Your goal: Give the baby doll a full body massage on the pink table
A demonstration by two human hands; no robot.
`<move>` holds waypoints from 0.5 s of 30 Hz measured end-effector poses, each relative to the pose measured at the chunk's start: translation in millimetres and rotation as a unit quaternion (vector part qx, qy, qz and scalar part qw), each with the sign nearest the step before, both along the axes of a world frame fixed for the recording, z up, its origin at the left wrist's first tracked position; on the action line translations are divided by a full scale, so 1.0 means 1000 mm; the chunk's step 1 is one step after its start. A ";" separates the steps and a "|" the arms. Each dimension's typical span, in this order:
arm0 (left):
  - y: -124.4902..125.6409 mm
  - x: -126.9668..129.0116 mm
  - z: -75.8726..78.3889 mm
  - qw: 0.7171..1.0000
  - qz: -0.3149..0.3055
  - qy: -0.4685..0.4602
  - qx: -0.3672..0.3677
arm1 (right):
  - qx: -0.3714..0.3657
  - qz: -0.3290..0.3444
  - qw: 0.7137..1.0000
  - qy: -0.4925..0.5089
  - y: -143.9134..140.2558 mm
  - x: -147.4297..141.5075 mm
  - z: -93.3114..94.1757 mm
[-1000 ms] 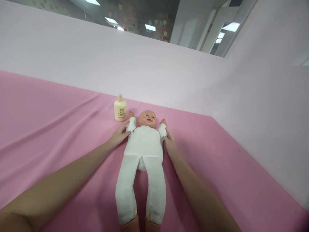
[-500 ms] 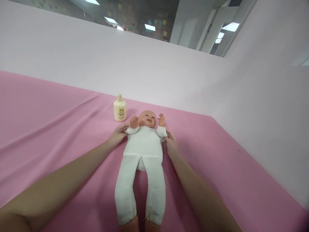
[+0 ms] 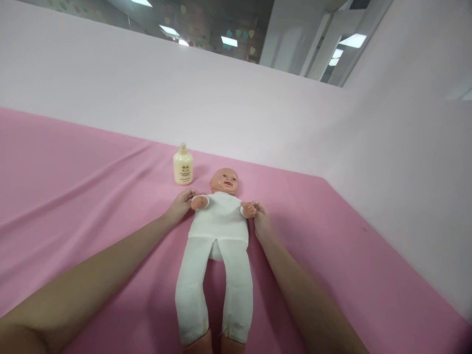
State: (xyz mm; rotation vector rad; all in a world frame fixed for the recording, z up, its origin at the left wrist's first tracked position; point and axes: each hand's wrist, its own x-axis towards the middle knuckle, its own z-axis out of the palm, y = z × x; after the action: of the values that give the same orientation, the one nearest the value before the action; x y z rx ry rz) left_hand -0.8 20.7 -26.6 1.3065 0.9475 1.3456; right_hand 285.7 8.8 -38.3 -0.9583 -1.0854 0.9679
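A baby doll [image 3: 220, 216] with a white cloth body lies on its back on a pink cover [image 3: 129, 246], its head toward the wall. My left hand [image 3: 182, 204] is closed around the doll's arm at the left of its body, near the elbow. On the other side my right hand [image 3: 261, 216] grips the doll's other arm [image 3: 248, 210]. Both doll forearms point up toward me, with the hands over the sides of the chest. My fingertips are partly hidden behind the doll's sleeves.
A cream pump bottle [image 3: 183, 166] stands upright beyond my left hand, close to the wall. The white wall [image 3: 228, 108] runs along the back and right edges of the pink surface. Above it a mirror [image 3: 221, 29] reflects ceiling lights.
The doll's forearms have swung down from beside its head to the sides of its chest. My hands have stayed at almost the same spots, holding its arms.
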 end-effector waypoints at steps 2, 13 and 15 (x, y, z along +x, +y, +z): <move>-0.002 0.001 0.001 1.000 0.019 0.019 0.014 | -0.022 -0.009 1.000 0.010 -0.004 -0.001 0.005; -0.004 -0.003 0.000 0.990 0.078 0.104 0.060 | 0.007 -0.060 0.994 -0.095 -0.018 -0.003 0.021; -0.004 -0.003 0.000 0.989 0.064 0.126 0.046 | -0.016 -0.073 0.989 -0.127 -0.016 0.000 0.018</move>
State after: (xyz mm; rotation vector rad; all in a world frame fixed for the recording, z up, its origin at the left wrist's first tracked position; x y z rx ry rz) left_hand -3.5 16.8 -26.1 1.5345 1.1708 1.3560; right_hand 285.8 -7.2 -20.1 -1.1945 -1.1959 0.7580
